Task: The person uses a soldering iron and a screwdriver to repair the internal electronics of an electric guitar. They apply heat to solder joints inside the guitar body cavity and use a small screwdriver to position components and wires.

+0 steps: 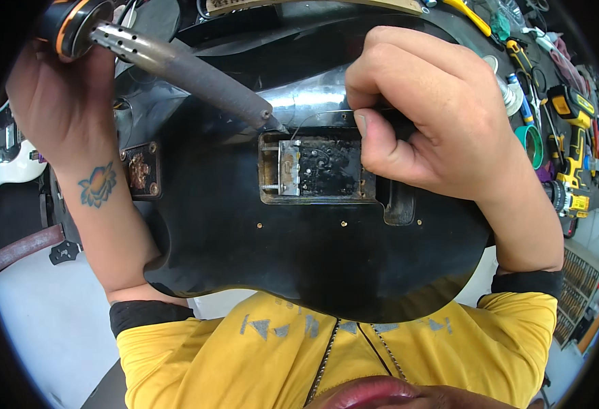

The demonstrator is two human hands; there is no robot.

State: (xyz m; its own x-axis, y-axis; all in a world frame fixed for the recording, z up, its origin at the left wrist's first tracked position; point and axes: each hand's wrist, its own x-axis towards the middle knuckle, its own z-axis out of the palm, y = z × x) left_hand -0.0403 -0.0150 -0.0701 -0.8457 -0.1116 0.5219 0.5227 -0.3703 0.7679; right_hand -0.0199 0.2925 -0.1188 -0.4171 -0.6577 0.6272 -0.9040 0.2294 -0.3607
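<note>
A black electric guitar body (218,252) lies in front of me, its rectangular cavity (364,146) facing up. Inside the cavity, a silver metal claw plate (289,167) sits at the left on two screws. My left hand (68,112) is closed around the handle of a soldering iron (183,76), its fingers partly hidden. The iron slants down to the right, with its tip at the cavity's upper edge, just above the plate. Pinched between my right thumb and forefinger is a thin wire (323,112), likely solder, which curves left toward that tip. My right hand (436,109) hovers over the cavity's right end.
Left of the cavity is the neck pocket (143,172) with bare, rough wood. Tools crowd the right side: a yellow and black power drill (575,153), a teal tape roll (531,146) and scissors (536,82). A white guitar part (10,174) lies at far left.
</note>
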